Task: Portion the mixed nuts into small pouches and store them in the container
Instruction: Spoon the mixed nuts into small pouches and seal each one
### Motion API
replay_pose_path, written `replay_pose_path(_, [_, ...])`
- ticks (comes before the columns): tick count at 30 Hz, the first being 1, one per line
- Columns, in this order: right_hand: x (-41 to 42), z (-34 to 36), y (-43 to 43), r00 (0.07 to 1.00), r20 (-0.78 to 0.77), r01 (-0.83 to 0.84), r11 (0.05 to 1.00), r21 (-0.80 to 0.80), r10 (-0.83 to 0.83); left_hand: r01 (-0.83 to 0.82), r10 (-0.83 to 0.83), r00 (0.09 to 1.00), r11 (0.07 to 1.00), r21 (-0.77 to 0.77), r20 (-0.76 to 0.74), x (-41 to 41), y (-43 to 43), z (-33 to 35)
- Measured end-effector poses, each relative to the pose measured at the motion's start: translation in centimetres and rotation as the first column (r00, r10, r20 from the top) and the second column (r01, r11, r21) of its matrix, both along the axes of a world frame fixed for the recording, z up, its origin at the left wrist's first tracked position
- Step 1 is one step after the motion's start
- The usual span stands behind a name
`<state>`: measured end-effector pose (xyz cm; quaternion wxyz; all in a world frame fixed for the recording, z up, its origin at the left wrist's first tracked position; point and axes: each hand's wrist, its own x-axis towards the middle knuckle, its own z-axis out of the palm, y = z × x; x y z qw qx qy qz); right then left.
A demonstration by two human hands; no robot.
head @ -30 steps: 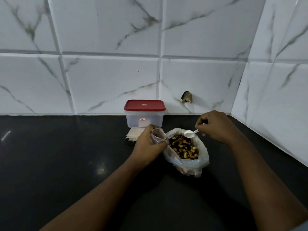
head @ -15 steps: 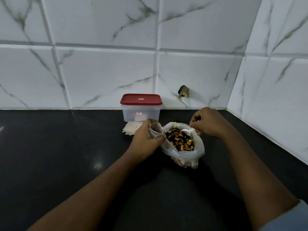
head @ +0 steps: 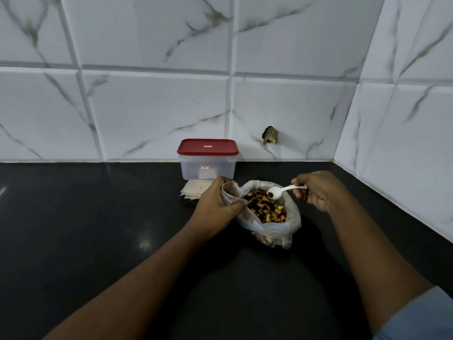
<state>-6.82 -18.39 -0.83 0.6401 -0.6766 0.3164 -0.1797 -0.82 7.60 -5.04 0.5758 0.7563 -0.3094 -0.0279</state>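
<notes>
A clear plastic bag (head: 282, 228) full of mixed nuts (head: 266, 209) sits open on the black counter. My left hand (head: 215, 204) grips a small clear pouch (head: 230, 192) with its mouth held open, right beside the bag's left rim. My right hand (head: 316, 190) pinches the handle of a white plastic spoon (head: 275, 192). The spoon's bowl hovers over the nuts with a dark piece or two in it. Behind stands a translucent container (head: 207, 165) with a red lid (head: 207, 147), closed.
A small stack of flat empty pouches (head: 193, 190) lies in front of the container, partly behind my left hand. Marble-tiled walls meet in a corner at the right. A chipped hole (head: 270, 135) marks the back wall.
The spoon dipped into the nuts and has come back up with a little in its bowl. My left hand still holds the pouch open in the same place.
</notes>
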Motion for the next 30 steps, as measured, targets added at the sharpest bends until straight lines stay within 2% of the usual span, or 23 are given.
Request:
replay_pose_path(4, [0.0, 0.5, 0.2, 0.996, 0.063, -0.064, 0.989, 0.136, 0.055, 0.002, -0.002, 1.0, 1.0, -0.004, -0.004, 0.0, 0.0, 0.0])
replay_pose_path(7, [-0.3, 1.6, 1.2, 0.977, 0.143, -0.184, 0.96, 0.21, 0.156, 0.003, -0.003, 1.0, 1.0, -0.005, -0.01, 0.0, 0.0, 0.1])
replay_pose_path(11, [-0.5, 2.7, 4.4, 0.915, 0.276, -0.353, 0.914, 0.198, 0.293, 0.017, -0.017, 0.999, 1.0, -0.015, -0.028, 0.1, 0.0, 0.1])
replay_pose_path(13, [-0.5, 2.9, 6.2, 0.883, 0.299, -0.409, 0.906, 0.109, 0.363, 0.021, -0.022, 0.999, 0.999, -0.034, -0.031, 0.1, 0.0, -0.1])
replay_pose_path(16, [-0.9, 2.6, 7.7, 0.842, 0.246, -0.455, 0.877, -0.157, 0.481, -0.012, 0.011, 1.0, 0.998, -0.062, -0.019, 0.2, -0.1, -0.4])
replay_pose_path(18, [-1.3, 2.7, 8.0, 0.811, 0.139, -0.477, 0.779, -0.406, 0.569, -0.033, 0.032, 0.999, 0.995, -0.098, -0.009, 0.3, -0.2, -0.4])
replay_pose_path(20, [-1.6, 2.8, 8.1, 0.799, 0.023, -0.464, 0.641, -0.611, 0.601, -0.034, 0.031, 0.999, 0.99, -0.139, -0.022, 0.2, -0.3, -0.5])
replay_pose_path(24, [-1.5, 2.7, 8.1, 0.809, -0.121, -0.421, 0.423, -0.803, 0.575, -0.04, 0.036, 0.999, 0.987, -0.153, -0.028, 0.3, -0.4, -0.7])
replay_pose_path(26, [-1.6, 2.9, 7.8, 0.81, -0.147, -0.435, 0.414, -0.799, 0.567, -0.031, 0.028, 0.999, 0.991, -0.133, -0.02, 0.3, -0.4, -0.6])
replay_pose_path(30, [-2.1, 3.9, 5.3, 0.862, -0.025, -0.356, 0.569, -0.742, 0.507, -0.016, 0.015, 1.0, 0.997, -0.073, -0.017, 0.2, -0.2, -0.3])
